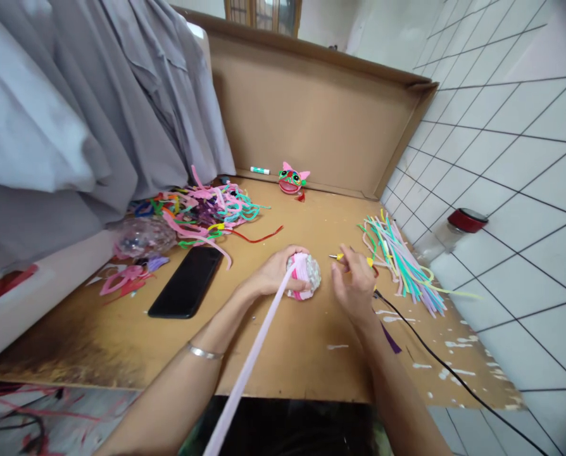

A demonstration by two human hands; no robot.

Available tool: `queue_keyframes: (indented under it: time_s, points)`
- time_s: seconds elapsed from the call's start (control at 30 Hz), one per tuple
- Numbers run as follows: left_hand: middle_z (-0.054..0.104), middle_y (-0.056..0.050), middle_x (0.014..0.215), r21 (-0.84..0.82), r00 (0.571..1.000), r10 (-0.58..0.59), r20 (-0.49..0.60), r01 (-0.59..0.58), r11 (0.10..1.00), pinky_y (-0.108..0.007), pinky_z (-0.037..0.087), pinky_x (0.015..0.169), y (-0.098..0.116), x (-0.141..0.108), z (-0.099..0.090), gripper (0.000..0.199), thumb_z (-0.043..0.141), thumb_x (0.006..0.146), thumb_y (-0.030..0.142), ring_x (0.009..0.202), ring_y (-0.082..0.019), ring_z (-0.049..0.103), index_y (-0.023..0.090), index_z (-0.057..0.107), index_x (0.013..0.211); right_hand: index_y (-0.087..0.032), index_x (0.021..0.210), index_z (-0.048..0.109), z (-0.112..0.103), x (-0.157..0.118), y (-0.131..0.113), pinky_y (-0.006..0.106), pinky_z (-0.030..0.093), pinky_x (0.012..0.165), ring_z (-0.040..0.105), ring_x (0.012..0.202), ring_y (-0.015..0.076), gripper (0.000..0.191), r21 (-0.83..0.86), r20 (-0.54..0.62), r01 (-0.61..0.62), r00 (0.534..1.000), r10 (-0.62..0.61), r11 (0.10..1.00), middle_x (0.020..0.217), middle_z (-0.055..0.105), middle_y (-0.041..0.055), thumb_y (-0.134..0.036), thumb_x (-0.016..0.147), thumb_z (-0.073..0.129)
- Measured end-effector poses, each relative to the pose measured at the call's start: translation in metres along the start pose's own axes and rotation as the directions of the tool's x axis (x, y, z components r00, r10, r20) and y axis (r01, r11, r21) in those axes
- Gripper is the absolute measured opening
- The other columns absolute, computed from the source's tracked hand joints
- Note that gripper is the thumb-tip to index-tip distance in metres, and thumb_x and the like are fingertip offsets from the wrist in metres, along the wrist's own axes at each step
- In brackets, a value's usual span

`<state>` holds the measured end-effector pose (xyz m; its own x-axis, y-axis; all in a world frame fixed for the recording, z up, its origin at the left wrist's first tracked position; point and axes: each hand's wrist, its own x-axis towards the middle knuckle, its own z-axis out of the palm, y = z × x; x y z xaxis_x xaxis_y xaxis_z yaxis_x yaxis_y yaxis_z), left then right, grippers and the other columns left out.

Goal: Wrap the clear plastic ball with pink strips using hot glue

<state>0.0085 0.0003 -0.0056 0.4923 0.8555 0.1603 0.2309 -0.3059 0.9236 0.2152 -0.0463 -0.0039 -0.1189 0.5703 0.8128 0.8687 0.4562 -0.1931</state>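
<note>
Held in my left hand (277,271) is a small round craft piece (302,284), wrapped in pale pink and deeper pink fuzzy strands, with a whitish, shiny side facing right. From it a long pale pink pipe cleaner (257,351) runs down toward me, past the bottom of the view. To its right, my right hand (356,282) has its fingers curled about a yellow hot glue gun (340,256), whose metal tip points left at the craft piece without touching it. The fingers hide most of the glue gun's body. A black cord (425,343) trails off to the lower right.
A black phone (185,282) lies left of my hands, below a tangled pile of pipe cleaners (216,206). More pipe cleaners (401,259) lie right, near a red-lidded jar (447,231). A finished animal-face ornament (291,179) and glue stick (259,170) rest at the cardboard wall (306,107).
</note>
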Motion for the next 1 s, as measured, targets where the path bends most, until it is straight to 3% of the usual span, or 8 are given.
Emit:
queue_keyframes:
  time_s: [0.1, 0.17, 0.3, 0.47, 0.73, 1.0]
  points:
    - [0.063, -0.002, 0.095, 0.02, 0.999, 0.048, -0.017, -0.048, 0.999, -0.028, 0.05, 0.078, 0.0, 0.001, 0.002, 0.064, 0.079, 0.055, 0.022, 0.083, -0.017, 0.059, 0.016, 0.056, 0.115, -0.018, 0.132, 0.05, 0.0, 0.013, -0.037, 0.031, 0.041, 0.068, 0.056, 0.075, 0.019, 0.038, -0.009, 0.101, 0.187, 0.977, -0.185, 0.982, 0.083, 0.063, 0.0054, -0.026, 0.095, 0.046]
    - [0.064, -0.003, 0.095, -0.012, 0.996, 0.086, -0.019, -0.086, 0.996, -0.028, 0.051, 0.079, -0.001, 0.002, 0.003, 0.059, 0.077, 0.056, 0.02, 0.085, -0.018, 0.06, 0.015, 0.057, 0.111, -0.018, 0.123, 0.057, 0.002, 0.02, -0.052, 0.031, 0.037, 0.066, 0.056, 0.075, 0.0184, 0.031, -0.015, 0.133, 0.274, 0.954, -0.27, 0.962, 0.084, 0.064, 0.006, -0.02, 0.095, 0.042]
    - [0.063, -0.005, 0.102, -0.037, 0.992, 0.119, -0.03, -0.12, 0.992, -0.031, 0.05, 0.085, -0.003, 0.003, 0.004, 0.06, 0.077, 0.054, 0.02, 0.092, -0.02, 0.06, 0.014, 0.056, 0.11, -0.018, 0.093, 0.065, 0.007, 0.024, -0.055, 0.031, 0.035, 0.065, 0.057, 0.071, 0.0165, 0.024, 0.038, 0.096, 0.326, 0.94, -0.328, 0.945, 0.081, 0.067, 0.0049, -0.011, 0.093, 0.042]
    - [0.062, -0.002, 0.099, 0.014, 0.999, 0.047, -0.026, -0.047, 0.999, -0.03, 0.049, 0.081, 0.002, 0.002, 0.0, 0.066, 0.074, 0.053, 0.018, 0.086, -0.018, 0.058, 0.014, 0.055, 0.116, -0.017, 0.096, 0.063, 0.008, 0.006, -0.043, 0.03, 0.04, 0.07, 0.066, 0.082, 0.0168, 0.014, 0.206, 0.009, 0.276, 0.959, -0.284, 0.939, 0.088, 0.072, 0.0059, -0.01, 0.089, 0.052]
    - [0.061, 0.0, 0.095, 0.007, 1.0, -0.022, -0.01, 0.022, 1.0, -0.027, 0.048, 0.074, 0.006, 0.0, -0.002, 0.066, 0.075, 0.054, 0.022, 0.08, -0.015, 0.055, 0.015, 0.055, 0.117, -0.021, 0.091, 0.068, 0.011, -0.007, -0.038, 0.034, 0.047, 0.076, 0.069, 0.084, 0.0178, 0.013, 0.25, -0.119, 0.176, 0.982, -0.15, 0.952, 0.092, 0.074, 0.0056, -0.013, 0.087, 0.059]
    - [0.063, -0.002, 0.098, -0.075, 1.0, -0.028, 0.01, 0.029, 0.997, -0.029, 0.049, 0.078, 0.004, 0.001, -0.002, 0.067, 0.077, 0.053, 0.023, 0.084, -0.017, 0.058, 0.016, 0.054, 0.115, -0.021, 0.09, 0.067, 0.017, -0.013, -0.028, 0.033, 0.057, 0.077, 0.071, 0.086, 0.0172, 0.014, 0.395, -0.069, 0.04, 0.997, -0.014, 0.918, 0.091, 0.074, 0.006, -0.012, 0.087, 0.056]
